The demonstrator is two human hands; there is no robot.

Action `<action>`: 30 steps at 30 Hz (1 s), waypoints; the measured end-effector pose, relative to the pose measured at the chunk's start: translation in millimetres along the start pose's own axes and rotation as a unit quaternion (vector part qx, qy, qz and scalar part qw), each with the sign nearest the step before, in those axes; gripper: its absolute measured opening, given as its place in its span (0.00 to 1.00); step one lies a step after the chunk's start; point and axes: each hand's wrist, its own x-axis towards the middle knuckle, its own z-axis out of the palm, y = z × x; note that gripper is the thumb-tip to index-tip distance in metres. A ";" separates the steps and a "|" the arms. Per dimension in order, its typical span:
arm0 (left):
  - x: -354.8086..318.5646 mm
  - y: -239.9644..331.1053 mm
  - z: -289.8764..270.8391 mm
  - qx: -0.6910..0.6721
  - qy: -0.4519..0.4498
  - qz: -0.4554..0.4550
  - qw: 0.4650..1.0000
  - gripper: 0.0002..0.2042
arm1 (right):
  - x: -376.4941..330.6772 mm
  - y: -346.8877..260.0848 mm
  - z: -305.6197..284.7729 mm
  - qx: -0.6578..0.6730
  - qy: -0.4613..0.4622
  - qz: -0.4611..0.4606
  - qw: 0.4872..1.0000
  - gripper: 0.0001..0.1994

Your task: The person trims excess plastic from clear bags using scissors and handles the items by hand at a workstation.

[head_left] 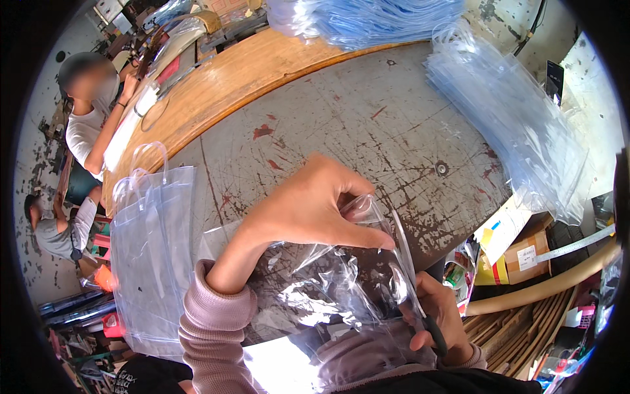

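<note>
My left hand (pixel 314 209) pinches the upper edge of a clear plastic bag (pixel 328 289) between thumb and fingers. The bag lies crumpled and shiny over the near table edge, toward my lap. In my right hand (pixel 441 314) is a pair of scissors (pixel 401 262) with black handles. Its long blades point away from me, along the bag's right edge, next to my left thumb. Whether the blades are apart or closed on the plastic is hard to make out. Part of my right hand is hidden behind the scissors and plastic.
Clear handled bags (pixel 154 256) lie at the table's left edge. A stack of bluish clear bags (pixel 505 118) is at the right, and a larger pile (pixel 374 23) sits at the back on a wooden board (pixel 216 98). A cardboard box (pixel 528 253) stands lower right. Two people are at left.
</note>
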 end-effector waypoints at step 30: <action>1.0 3.4 4.0 -0.014 -0.004 -0.021 1.000 0.24 | 2.1 -0.9 -5.0 -0.061 0.000 -0.009 0.998 0.42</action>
